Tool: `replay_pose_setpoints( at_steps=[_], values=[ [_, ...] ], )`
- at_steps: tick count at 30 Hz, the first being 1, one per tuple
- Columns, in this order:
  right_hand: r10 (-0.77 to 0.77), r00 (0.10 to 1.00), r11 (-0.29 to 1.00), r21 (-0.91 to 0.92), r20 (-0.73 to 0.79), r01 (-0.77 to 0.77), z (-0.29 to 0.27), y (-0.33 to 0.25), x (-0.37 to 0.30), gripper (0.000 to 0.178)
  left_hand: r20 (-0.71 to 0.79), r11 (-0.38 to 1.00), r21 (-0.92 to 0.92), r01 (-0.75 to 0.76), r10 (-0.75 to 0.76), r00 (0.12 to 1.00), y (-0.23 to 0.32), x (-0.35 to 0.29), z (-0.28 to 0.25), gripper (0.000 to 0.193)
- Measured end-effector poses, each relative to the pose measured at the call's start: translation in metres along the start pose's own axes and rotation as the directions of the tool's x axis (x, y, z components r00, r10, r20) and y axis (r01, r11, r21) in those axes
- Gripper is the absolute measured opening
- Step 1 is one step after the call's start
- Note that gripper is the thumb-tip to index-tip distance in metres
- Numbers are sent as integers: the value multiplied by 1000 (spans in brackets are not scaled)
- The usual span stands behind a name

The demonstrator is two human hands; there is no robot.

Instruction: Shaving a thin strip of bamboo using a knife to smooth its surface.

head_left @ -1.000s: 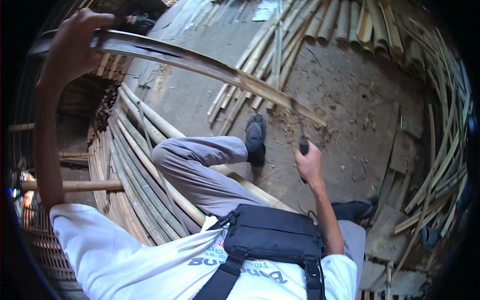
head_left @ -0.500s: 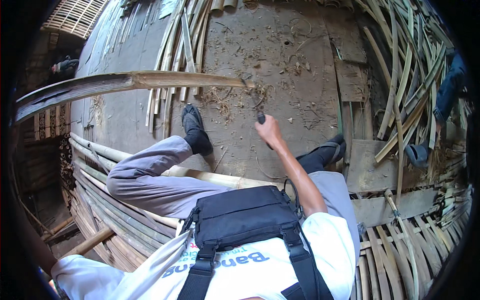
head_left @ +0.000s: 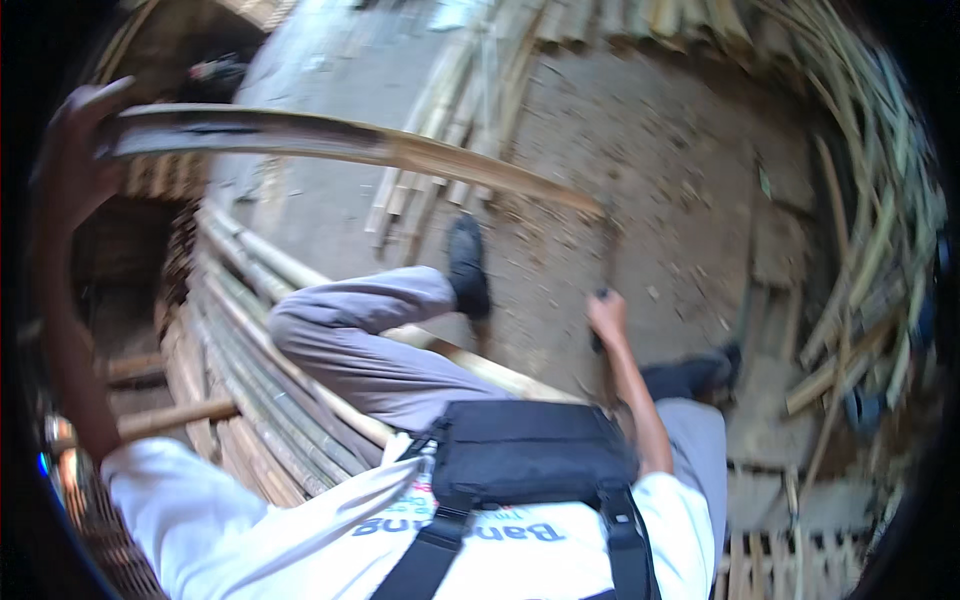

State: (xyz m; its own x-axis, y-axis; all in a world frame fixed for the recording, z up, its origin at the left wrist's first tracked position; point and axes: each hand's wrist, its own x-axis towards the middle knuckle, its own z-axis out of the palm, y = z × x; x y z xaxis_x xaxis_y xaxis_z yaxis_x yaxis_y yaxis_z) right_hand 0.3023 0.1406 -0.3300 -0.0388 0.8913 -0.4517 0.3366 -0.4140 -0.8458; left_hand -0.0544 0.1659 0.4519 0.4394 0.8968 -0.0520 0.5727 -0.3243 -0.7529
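A long split piece of bamboo (head_left: 400, 150) slants across in front of me, its right end lower than its left. At the left rim of the view, my left hand (head_left: 82, 150) is closed around its near-left end, partly dark and blurred. My right hand (head_left: 608, 318) is closed on the dark handle of a long knife (head_left: 608, 250) between my legs. The knife's blurred blade points away from me and reaches the bamboo's right tip; whether it touches or cuts in, I cannot tell.
Shavings litter the wooden floor (head_left: 660, 190). Bamboo slats (head_left: 455, 110) lie ahead, bamboo poles (head_left: 285, 375) at my left and under my leg. Loose strips (head_left: 900, 200) are heaped at the right, beside another person's shoe (head_left: 865, 410). A black bag (head_left: 535, 450) sits on my chest.
The whole view has shifted and blurred, and my left hand has come into sight. The bamboo piece now slopes down to the right; my right hand still holds the knife.
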Motion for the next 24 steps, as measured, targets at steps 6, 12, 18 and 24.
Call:
replay_pose_setpoints(
  at_steps=[6, 12, 18, 24],
  values=[
    [253, 956, 949, 154, 151, -276, -34, -15, -4, 13, 0, 977, 157, 147, -149, 989, 113, 13, 2, 47],
    [90, 958, 986, 110, 270, -124, -27, -123, -27, 11, 284, 929, 52, 367, -366, 886, 118, -7, 1, 27],
    [-188, 864, 975, 192, 467, 109, -59, -234, -74, 14, 275, 952, 23, 305, -299, 914, 112, -3, 5, 9],
    [-263, 814, 965, 157, 519, 211, -45, -220, -92, 6, 374, 937, -56, 344, -300, 878, 119, -12, 5, 11]
  ],
)
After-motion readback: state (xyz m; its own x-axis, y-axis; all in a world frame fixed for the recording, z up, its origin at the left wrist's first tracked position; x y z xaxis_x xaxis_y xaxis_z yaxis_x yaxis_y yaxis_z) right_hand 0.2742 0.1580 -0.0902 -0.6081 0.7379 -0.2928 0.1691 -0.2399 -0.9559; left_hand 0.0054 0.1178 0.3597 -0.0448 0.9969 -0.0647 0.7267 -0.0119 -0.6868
